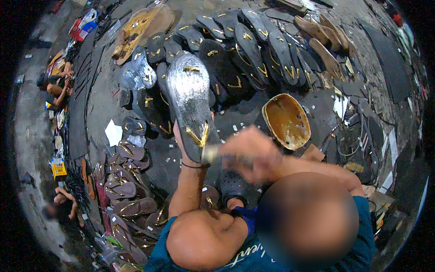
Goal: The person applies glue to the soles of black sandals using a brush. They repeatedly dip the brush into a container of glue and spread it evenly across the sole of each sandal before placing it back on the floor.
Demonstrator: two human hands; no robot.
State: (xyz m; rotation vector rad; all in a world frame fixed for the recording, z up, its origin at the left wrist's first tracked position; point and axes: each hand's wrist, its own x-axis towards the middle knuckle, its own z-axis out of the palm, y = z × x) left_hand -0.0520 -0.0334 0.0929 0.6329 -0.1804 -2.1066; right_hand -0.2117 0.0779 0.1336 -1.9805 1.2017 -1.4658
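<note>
My left hand (179, 141) holds a dark slipper sole (190, 97) from beneath, its underside up; most of the fingers are hidden behind it. The sole's far part shines wet. Gold strap ends lie flat on it, one pair near the far end and a V-shaped pair closer to me. My right hand (253, 152), smeared by motion, grips a brush whose pale head (210, 154) meets the near end of the sole. To the right of the sole stands a tub (286, 123) of amber-brown liquid that looks like glue.
Several dark soles with gold strap ends (247, 43) lie in rows ahead. Brown slippers (122, 190) are heaped at left. Wooden foot-shaped forms (324, 34) lie at far right, near a black sheet (385, 61) and scraps. Other people (59, 86) sit at far left.
</note>
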